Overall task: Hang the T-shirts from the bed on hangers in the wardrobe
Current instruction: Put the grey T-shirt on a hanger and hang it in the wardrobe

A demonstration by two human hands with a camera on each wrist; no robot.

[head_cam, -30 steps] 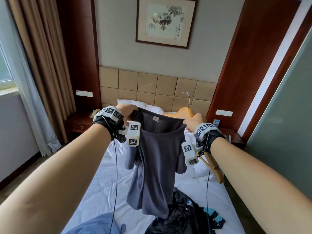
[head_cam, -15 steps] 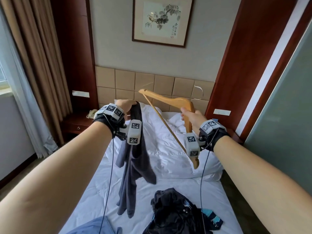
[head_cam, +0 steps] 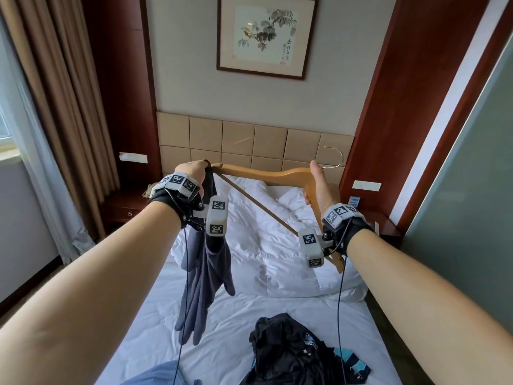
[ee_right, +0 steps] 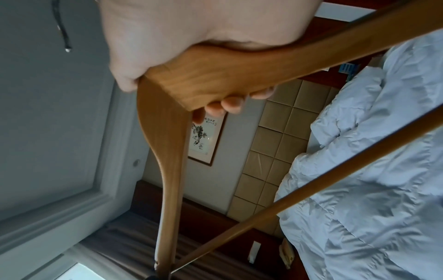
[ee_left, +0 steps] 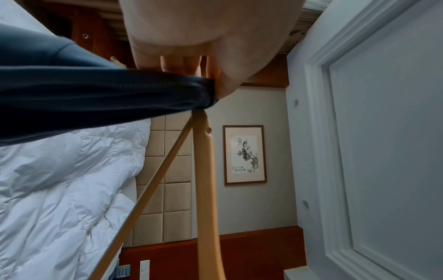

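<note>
Wooden, honey-coloured coat hanger with steel hook [head_cam: 266,175] held above white-sheeted bed [head_cam: 249,307], long axis running left to right across the head view, hook end toward the headboard wall. Right hand [head_cam: 319,187] wrapped around the hanger's thick centre just under the hook: fingers curled beneath the wood, thumb up along the top edge. Left hand [head_cam: 194,170] pinched tight on the bunched collar of the slate-grey cotton T-shirt [head_cam: 205,273], rest of garment hanging straight down, clear of the sheet. Key relation: left tip of hanger touching, or just short of, the gathered fabric at the left fingers; in the left wrist view the arm and lower bar converge right at the pinched hem. Cannot tell whether the tip is already inside the neck opening or only against its outside. Judged step: threading first hanger arm into the collar; likely needs hanger pushed leftward along its own axis while left hand spreads the opening. Risk judged: tip catching a fold rather than the neck hole. Black crumpled garment [head_cam: 291,354] and blue cloth [head_cam: 163,375] lying on near end of bed, not yet hung. Wardrobe not in view.
</note>
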